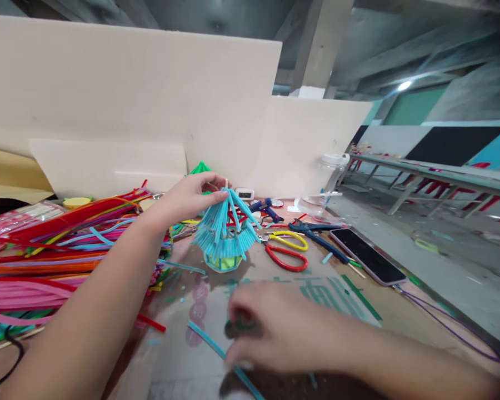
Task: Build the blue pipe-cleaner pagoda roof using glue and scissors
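My left hand (pixel 202 193) grips the top of a small light-blue pavilion model (pixel 227 225) between thumb and fingers. The model has a tiered, fringed roof of blue pipe cleaners, red strips inside and a yellow-green base; it stands upright on the table. A loose blue pipe cleaner (pixel 206 337) lies slantwise in front of it. Over that strip is my right hand (pixel 270 328), blurred, its thumb and forefinger curved with a gap between them. The thumb tip overlaps the strip, and whether it touches is unclear.
At left lies a heap of coloured pipe cleaners (pixel 83 255). Right of the model are red-and-yellow-handled scissors (pixel 286 258), blue pliers (pixel 320 239), a dark blue glue gun (pixel 268 208), a phone (pixel 369 255) with a cord, and a clear jar (pixel 323 186). A white board (pixel 129 89) stands behind.
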A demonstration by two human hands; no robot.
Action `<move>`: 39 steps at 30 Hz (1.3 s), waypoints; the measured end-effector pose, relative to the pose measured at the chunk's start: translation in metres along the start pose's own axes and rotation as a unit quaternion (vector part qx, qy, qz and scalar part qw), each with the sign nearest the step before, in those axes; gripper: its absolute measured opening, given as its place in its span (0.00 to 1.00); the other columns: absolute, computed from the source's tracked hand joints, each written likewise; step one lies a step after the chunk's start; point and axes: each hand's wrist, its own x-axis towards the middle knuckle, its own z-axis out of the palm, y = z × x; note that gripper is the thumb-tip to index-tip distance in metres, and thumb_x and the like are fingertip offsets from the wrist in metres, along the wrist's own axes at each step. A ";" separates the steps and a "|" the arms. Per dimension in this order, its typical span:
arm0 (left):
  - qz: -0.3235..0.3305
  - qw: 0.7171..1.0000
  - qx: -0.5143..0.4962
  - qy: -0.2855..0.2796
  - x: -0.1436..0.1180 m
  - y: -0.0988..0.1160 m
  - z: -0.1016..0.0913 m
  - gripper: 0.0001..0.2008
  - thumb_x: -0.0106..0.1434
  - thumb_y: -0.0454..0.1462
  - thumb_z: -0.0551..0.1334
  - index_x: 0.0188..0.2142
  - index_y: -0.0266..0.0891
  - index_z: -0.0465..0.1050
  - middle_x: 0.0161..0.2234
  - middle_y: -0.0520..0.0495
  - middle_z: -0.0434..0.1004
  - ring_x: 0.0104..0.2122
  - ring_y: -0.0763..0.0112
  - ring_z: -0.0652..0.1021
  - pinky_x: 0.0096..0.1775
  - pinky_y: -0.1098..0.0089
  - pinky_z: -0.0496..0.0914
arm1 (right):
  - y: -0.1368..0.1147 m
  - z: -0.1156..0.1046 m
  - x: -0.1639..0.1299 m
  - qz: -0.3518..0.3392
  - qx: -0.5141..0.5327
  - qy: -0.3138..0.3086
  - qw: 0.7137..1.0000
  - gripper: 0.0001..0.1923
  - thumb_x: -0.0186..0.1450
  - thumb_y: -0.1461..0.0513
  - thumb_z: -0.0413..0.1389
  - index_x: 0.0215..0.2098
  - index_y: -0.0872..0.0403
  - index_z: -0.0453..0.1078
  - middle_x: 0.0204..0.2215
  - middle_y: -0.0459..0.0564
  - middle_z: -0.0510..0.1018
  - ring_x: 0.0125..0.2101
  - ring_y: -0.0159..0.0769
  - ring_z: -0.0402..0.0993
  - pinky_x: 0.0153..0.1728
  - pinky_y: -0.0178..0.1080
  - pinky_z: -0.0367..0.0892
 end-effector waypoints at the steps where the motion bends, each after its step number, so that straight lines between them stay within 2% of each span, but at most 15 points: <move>1: 0.003 1.000 -0.001 0.002 0.000 -0.001 0.000 0.18 0.61 0.47 0.62 0.44 0.37 0.73 0.41 0.45 0.79 0.40 0.63 0.77 0.44 0.65 0.70 | -0.009 0.013 0.001 -0.032 -0.020 -0.013 0.999 0.24 0.59 0.42 0.59 0.39 0.52 0.71 0.32 0.47 0.78 0.30 0.35 0.70 0.28 0.34 0.59; 3: 0.001 1.000 -0.004 0.000 0.001 -0.002 0.000 0.18 0.61 0.47 0.62 0.44 0.37 0.73 0.42 0.45 0.79 0.41 0.62 0.77 0.44 0.65 0.70 | -0.011 0.035 0.007 -0.068 -0.082 -0.008 0.994 0.20 0.61 0.47 0.58 0.39 0.54 0.70 0.35 0.51 0.78 0.33 0.38 0.71 0.32 0.36 0.60; 5: -0.005 1.000 -0.008 -0.002 0.001 -0.002 0.000 0.19 0.61 0.48 0.61 0.45 0.37 0.73 0.42 0.44 0.79 0.41 0.62 0.77 0.42 0.65 0.71 | 0.001 0.045 0.015 -0.048 -0.121 0.005 0.991 0.10 0.65 0.57 0.54 0.39 0.55 0.71 0.34 0.51 0.79 0.32 0.36 0.72 0.31 0.36 0.59; 7: -0.010 1.000 -0.009 -0.001 0.001 -0.003 0.001 0.19 0.61 0.48 0.61 0.45 0.37 0.73 0.43 0.43 0.79 0.41 0.61 0.77 0.41 0.65 0.71 | 0.018 0.042 0.021 0.000 -0.149 0.018 0.989 0.08 0.65 0.61 0.52 0.37 0.55 0.72 0.32 0.51 0.79 0.30 0.35 0.72 0.29 0.36 0.57; 13: -0.020 1.000 -0.022 0.008 0.001 -0.005 0.002 0.18 0.61 0.49 0.61 0.44 0.39 0.72 0.42 0.45 0.79 0.40 0.61 0.78 0.37 0.67 0.72 | 0.047 -0.001 0.018 0.060 -0.155 0.080 0.983 0.11 0.67 0.56 0.54 0.35 0.53 0.75 0.30 0.49 0.80 0.29 0.34 0.72 0.27 0.35 0.54; 16: -0.021 0.999 -0.025 0.003 0.001 -0.005 0.002 0.19 0.60 0.50 0.61 0.44 0.40 0.73 0.42 0.45 0.79 0.39 0.62 0.78 0.36 0.68 0.72 | 0.066 -0.027 0.019 0.095 -0.178 0.157 0.967 0.16 0.69 0.54 0.50 0.32 0.53 0.74 0.27 0.48 0.79 0.27 0.35 0.71 0.27 0.35 0.54; 18: -0.022 0.999 -0.025 -0.004 0.001 -0.005 0.002 0.20 0.60 0.50 0.62 0.44 0.39 0.73 0.42 0.44 0.79 0.38 0.62 0.78 0.36 0.67 0.72 | 0.091 -0.043 0.024 0.136 -0.182 0.215 0.950 0.18 0.70 0.53 0.48 0.35 0.53 0.75 0.31 0.51 0.80 0.32 0.37 0.73 0.32 0.36 0.59; 20: -0.026 0.999 -0.028 -0.009 0.002 -0.004 0.002 0.21 0.59 0.51 0.62 0.44 0.38 0.73 0.42 0.44 0.79 0.37 0.62 0.78 0.36 0.67 0.72 | 0.121 -0.056 0.033 0.193 -0.156 0.253 0.935 0.14 0.69 0.55 0.51 0.43 0.53 0.74 0.42 0.54 0.80 0.43 0.41 0.74 0.41 0.37 0.62; 22: -0.029 0.999 -0.034 -0.010 0.001 -0.002 0.001 0.22 0.59 0.51 0.62 0.44 0.38 0.74 0.41 0.44 0.80 0.38 0.61 0.78 0.36 0.67 0.72 | 0.153 -0.066 0.045 0.223 -0.147 0.263 0.927 0.22 0.67 0.57 0.53 0.57 0.57 0.67 0.56 0.60 0.72 0.54 0.47 0.69 0.49 0.40 0.62; 25: -0.040 0.999 -0.022 -0.001 0.000 0.003 0.000 0.21 0.59 0.53 0.61 0.42 0.39 0.75 0.39 0.45 0.80 0.39 0.60 0.78 0.37 0.66 0.72 | 0.190 -0.075 0.067 0.255 -0.115 0.251 0.927 0.33 0.64 0.54 0.59 0.61 0.63 0.61 0.59 0.66 0.68 0.57 0.51 0.67 0.52 0.42 0.62; 27: -0.048 0.999 0.002 0.005 -0.001 0.007 -0.001 0.22 0.59 0.55 0.60 0.41 0.40 0.76 0.35 0.47 0.80 0.39 0.60 0.78 0.38 0.66 0.72 | 0.205 -0.076 0.081 0.261 -0.093 0.236 0.931 0.31 0.63 0.55 0.60 0.60 0.62 0.63 0.56 0.65 0.71 0.55 0.49 0.69 0.52 0.42 0.64; 30: -0.050 0.998 0.025 0.009 -0.003 0.009 0.000 0.23 0.58 0.56 0.61 0.41 0.40 0.75 0.32 0.49 0.80 0.35 0.62 0.78 0.36 0.67 0.72 | 0.217 -0.072 0.101 0.269 -0.063 0.217 0.936 0.22 0.65 0.57 0.59 0.55 0.59 0.67 0.50 0.58 0.76 0.48 0.44 0.74 0.49 0.44 0.68; 33: -0.043 0.999 0.013 0.005 -0.003 0.005 0.000 0.23 0.59 0.55 0.61 0.43 0.40 0.75 0.33 0.48 0.80 0.32 0.64 0.78 0.34 0.69 0.71 | 0.222 -0.066 0.112 0.287 -0.044 0.218 0.932 0.18 0.68 0.56 0.56 0.52 0.57 0.68 0.48 0.54 0.74 0.45 0.40 0.74 0.45 0.48 0.72; 36: -0.039 0.999 -0.010 -0.002 -0.002 0.001 -0.001 0.23 0.59 0.54 0.61 0.43 0.40 0.74 0.34 0.47 0.81 0.33 0.64 0.79 0.33 0.69 0.71 | 0.221 -0.064 0.111 0.297 -0.026 0.240 0.924 0.17 0.68 0.56 0.56 0.50 0.58 0.70 0.46 0.55 0.76 0.43 0.41 0.75 0.44 0.46 0.71; 39: -0.042 0.999 -0.024 -0.006 -0.002 -0.001 -0.003 0.20 0.59 0.52 0.62 0.42 0.40 0.75 0.38 0.47 0.81 0.37 0.63 0.79 0.36 0.69 0.72 | 0.213 -0.068 0.100 0.270 0.001 0.267 0.925 0.18 0.66 0.53 0.57 0.47 0.57 0.73 0.41 0.55 0.79 0.43 0.44 0.75 0.44 0.42 0.69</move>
